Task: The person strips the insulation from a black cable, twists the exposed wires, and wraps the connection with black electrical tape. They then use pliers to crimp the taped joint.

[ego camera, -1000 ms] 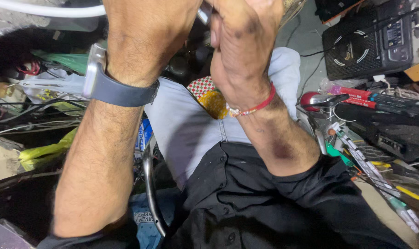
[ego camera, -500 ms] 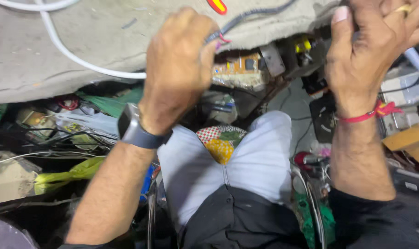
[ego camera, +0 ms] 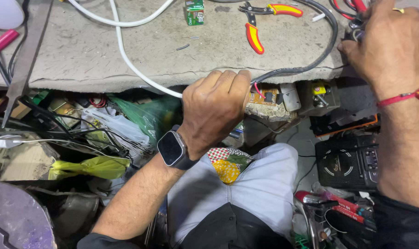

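My left hand (ego camera: 212, 108), a smartwatch (ego camera: 171, 148) on its wrist, is closed at the front edge of the grey workbench (ego camera: 80, 55). It grips the end of a thick black cable (ego camera: 311, 64), where thin red wires stick out. The cable curves up and right across the bench to my right hand (ego camera: 390, 46). That hand, with a red thread bracelet on its wrist, is closed over a dark object with red-handled parts at the bench's far right. What exactly it holds is hidden by the fingers.
Red-and-yellow pliers (ego camera: 258, 27) and a small green box (ego camera: 194, 11) lie on the bench, and a white cable (ego camera: 126, 60) crosses it. Under the bench are plastic bags (ego camera: 145, 115), circuit boards (ego camera: 265, 97) and a black radio (ego camera: 348, 161). Red-handled tools (ego camera: 338, 207) lie low right.
The view has tilted up from my lap to the bench. Both hands have moved apart: the left sits at the bench edge on the cable, the right has gone far right.
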